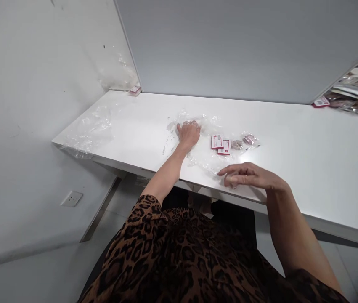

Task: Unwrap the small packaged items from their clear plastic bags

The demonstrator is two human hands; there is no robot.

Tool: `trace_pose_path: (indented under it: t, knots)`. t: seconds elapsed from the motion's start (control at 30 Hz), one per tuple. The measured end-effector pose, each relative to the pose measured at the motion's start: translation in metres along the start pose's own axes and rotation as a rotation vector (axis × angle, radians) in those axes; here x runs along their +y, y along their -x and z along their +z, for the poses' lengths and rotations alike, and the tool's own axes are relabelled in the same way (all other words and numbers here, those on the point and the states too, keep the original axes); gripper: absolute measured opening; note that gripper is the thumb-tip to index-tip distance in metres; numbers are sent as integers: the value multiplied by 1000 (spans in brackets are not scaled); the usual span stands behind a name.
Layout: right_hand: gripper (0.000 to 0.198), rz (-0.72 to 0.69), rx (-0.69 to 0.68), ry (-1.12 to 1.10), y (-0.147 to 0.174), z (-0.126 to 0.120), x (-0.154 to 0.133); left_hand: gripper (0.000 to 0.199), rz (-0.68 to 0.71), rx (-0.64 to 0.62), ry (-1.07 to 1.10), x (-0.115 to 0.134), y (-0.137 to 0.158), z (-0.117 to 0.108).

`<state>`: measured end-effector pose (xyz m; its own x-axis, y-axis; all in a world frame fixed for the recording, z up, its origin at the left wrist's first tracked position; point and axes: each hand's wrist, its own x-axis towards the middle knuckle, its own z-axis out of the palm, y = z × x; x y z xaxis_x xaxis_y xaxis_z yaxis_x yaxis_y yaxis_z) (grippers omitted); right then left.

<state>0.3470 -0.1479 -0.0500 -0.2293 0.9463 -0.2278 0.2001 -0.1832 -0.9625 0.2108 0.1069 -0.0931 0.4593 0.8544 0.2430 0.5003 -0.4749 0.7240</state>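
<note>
My left hand point(189, 134) (frame centre) and loosely curled right hand point(250, 176) adjoin clear film point(204, 162); whether gripping, I cannot tell. Tugging could displace red-edged cards point(217, 142).

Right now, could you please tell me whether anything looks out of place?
Yes: loose plastic lies crumpled at the left end of the table, drooping over its front edge, so it looks like discarded wrapping.
</note>
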Motion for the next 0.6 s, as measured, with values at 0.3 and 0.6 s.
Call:
trace_pose_path:
  t: [0.3, 0.6]
  knots:
    - [53, 26, 369, -59, 26, 31, 15, 67, -22, -214, 66, 3, 21, -27]
    - [45, -188, 615, -176, 18, 30, 31, 32, -209, -263, 363, 26, 38, -41]
